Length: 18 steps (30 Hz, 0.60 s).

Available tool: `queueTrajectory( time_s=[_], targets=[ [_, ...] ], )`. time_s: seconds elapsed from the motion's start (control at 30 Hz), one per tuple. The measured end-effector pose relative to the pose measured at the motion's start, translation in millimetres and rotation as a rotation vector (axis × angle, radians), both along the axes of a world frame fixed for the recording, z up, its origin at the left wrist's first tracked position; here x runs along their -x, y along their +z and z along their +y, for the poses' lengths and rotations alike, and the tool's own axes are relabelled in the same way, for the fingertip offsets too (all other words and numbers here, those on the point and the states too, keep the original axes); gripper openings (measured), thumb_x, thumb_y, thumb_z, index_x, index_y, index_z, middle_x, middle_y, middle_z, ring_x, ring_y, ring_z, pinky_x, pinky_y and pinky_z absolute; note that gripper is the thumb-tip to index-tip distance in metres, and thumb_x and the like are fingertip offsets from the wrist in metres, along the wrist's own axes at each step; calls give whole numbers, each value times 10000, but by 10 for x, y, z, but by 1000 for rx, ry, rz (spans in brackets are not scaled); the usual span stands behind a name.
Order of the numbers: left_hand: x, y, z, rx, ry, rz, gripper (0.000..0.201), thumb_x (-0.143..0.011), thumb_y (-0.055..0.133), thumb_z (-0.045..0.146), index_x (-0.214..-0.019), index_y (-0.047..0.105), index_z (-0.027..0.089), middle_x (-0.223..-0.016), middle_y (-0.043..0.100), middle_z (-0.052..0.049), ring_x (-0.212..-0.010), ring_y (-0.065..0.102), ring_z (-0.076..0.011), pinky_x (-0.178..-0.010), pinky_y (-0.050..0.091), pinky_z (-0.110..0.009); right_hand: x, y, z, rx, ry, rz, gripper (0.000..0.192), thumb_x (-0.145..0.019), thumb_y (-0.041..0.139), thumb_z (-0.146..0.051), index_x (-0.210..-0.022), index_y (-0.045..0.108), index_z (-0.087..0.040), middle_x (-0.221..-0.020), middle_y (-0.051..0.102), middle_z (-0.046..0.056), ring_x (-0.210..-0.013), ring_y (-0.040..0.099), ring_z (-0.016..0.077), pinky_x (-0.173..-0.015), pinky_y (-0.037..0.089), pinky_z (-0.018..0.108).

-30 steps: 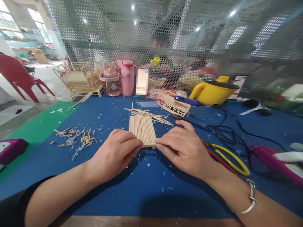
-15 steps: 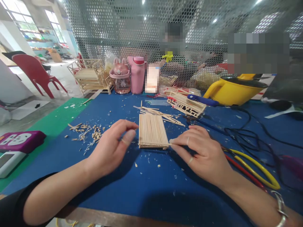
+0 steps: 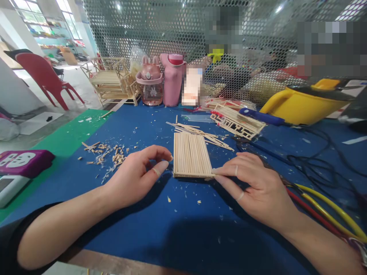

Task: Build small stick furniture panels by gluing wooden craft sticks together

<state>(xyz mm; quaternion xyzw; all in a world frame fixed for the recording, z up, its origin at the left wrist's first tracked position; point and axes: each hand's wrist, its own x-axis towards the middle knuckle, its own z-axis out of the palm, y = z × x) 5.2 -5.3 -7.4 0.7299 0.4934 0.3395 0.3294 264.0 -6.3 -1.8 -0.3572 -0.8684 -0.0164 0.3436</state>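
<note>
Risks, left to right:
- Left hand (image 3: pixel 137 175): thumb and forefinger a little apart, near the panel's left edge, seemingly off it. With that side unsteadied, a push from the right could turn the piece.
- Stick panel (image 3: pixel 190 154): pale sticks side by side, a strip along the near edge; between the hands, on or just above the blue table (image 3: pixel 143 233). A hard squeeze might loosen a stick, should any joint be weak.
- Right hand (image 3: pixel 255 187): thumb and forefinger pinched on the panel's near right corner; a tug could pull the strip askew.

Surroundings, left to right:
- Purple socket block (image 3: pixel 43 164), far left of the hands.
- Wooden offcuts (image 3: pixel 119 154), just beyond the left wrist; could be swept about.
- Rabbit-eared cup (image 3: pixel 151 84) and pink bottle (image 3: pixel 172 82), far side.
- Loose sticks (image 3: pixel 220 143), just beyond the panel; in the way of a far slide.
- Small stick frame (image 3: pixel 237 122), far right.
- Yellow pot (image 3: pixel 304 107), far right.
- Black cable (image 3: pixel 304 158) and red-and-yellow handles (image 3: pixel 312 211), beside the right forearm; might snag it.
</note>
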Motion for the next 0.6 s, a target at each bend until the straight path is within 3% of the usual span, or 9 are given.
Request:
queueTrajectory(
  time_s=[0.27, 0.37, 0.5, 0.6],
  targets=[
    [-13, -31, -44, -116, -25, 70, 145, -772, 613, 218, -917, 608, 212, -858, 669, 8, -750, 629, -125, -690, 518, -261, 33, -19, 19, 1, -12, -28, 44, -776, 646, -157, -773, 651, -201, -676, 647, -4, -647, 595, 144, -798, 402, 392],
    [-20, -39, -51, -235, -67, 139, 153, -748, 652, 199, -896, 613, 202, -875, 656, 4, -785, 612, -121, -706, 509, -245, 46, -23, 17, 5, -16, -26, 36, -781, 643, -170, -767, 653, -201, -678, 649, -3, -650, 596, 144, -803, 397, 389],
    [-19, -61, -69, -455, -135, 201, 256, -796, 627, 178, -1048, 585, 187, -985, 662, -19, -928, 589, -124, -839, 478, -246, 65, -18, 2, 3, -24, -27, 44, -785, 638, -181, -752, 655, -203, -670, 650, -7, -646, 598, 143, -815, 389, 387],
    [-24, -90, -80, -604, -174, 235, 325, -834, 589, 166, -1155, 540, 171, -989, 673, -32, -939, 578, -127, -843, 475, -244, 75, -16, 2, -2, -36, -31, 49, -787, 633, -184, -747, 656, -201, -672, 649, -7, -647, 595, 142, -816, 386, 387]
  ],
)
